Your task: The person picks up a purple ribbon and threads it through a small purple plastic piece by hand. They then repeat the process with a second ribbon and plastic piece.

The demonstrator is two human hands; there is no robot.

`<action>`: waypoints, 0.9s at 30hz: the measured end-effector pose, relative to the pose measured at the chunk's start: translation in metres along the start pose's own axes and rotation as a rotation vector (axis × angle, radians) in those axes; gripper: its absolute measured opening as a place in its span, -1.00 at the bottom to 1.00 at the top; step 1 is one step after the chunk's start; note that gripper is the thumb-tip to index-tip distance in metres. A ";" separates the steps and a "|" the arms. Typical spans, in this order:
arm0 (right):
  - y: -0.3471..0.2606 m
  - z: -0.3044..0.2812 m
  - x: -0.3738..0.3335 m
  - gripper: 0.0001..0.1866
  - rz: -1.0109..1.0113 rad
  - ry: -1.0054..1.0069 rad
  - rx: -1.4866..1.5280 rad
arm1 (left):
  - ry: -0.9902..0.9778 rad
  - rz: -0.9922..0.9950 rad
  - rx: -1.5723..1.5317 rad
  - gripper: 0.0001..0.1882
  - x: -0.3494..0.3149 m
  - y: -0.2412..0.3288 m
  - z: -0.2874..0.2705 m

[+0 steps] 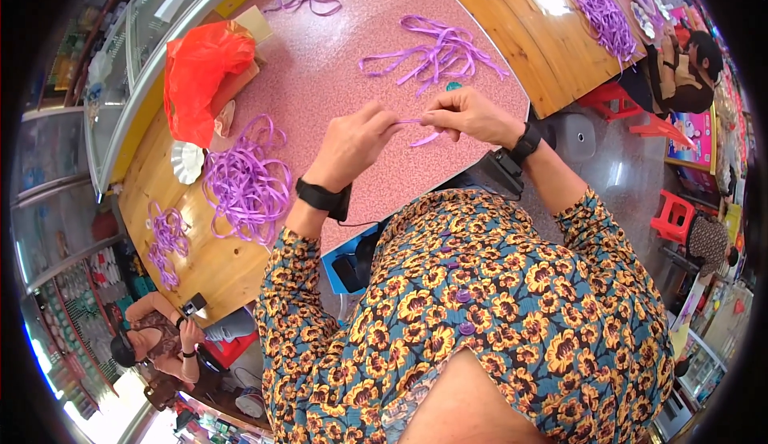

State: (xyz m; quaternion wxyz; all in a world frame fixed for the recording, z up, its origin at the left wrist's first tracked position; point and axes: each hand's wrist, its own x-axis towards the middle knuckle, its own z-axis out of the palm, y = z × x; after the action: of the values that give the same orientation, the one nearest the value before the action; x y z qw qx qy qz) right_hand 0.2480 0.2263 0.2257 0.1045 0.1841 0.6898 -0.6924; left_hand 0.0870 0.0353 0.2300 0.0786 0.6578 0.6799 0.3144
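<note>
A narrow purple ribbon is stretched between my two hands above the pink speckled table. My left hand pinches one part of it, fingers closed. Close by on the right, my right hand grips it between thumb and fingertips. A short ribbon end hangs below the right fingers. Just beyond the hands lies a loose tangle of purple ribbon, with a small teal object at its near edge. What the curled left fingers cover inside the palm is hidden.
A large purple ribbon heap lies on the left, beside a white fluted paper cup and a red plastic bag over a box. Other people sit at the lower left and far right, near red stools. Glass cases line the left.
</note>
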 end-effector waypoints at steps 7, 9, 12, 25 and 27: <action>0.040 -0.082 -0.022 -0.75 -0.018 0.080 -0.123 | 0.115 -0.279 0.057 -0.89 -0.058 -0.068 -0.035; 0.061 -0.110 -0.031 -0.75 -0.034 0.115 -0.227 | 0.095 -0.301 0.128 -0.90 -0.085 -0.098 -0.044; 0.084 -0.151 -0.051 -0.74 -0.036 0.150 -0.387 | 0.089 -0.284 0.257 -0.91 -0.132 -0.136 -0.061; 0.060 -0.126 -0.075 -0.76 0.134 0.305 0.021 | 0.117 -0.665 0.462 -0.46 -0.204 -0.174 -0.055; 0.047 -0.100 -0.065 -0.77 0.081 0.305 0.082 | 0.135 -0.558 0.301 -0.33 -0.180 -0.161 -0.029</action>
State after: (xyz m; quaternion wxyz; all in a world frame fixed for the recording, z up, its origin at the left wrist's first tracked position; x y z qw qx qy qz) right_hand 0.3370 0.3172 0.2104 0.0189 0.3190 0.6610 -0.6790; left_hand -0.0426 -0.1340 0.1125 0.0181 0.4279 0.8766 0.2195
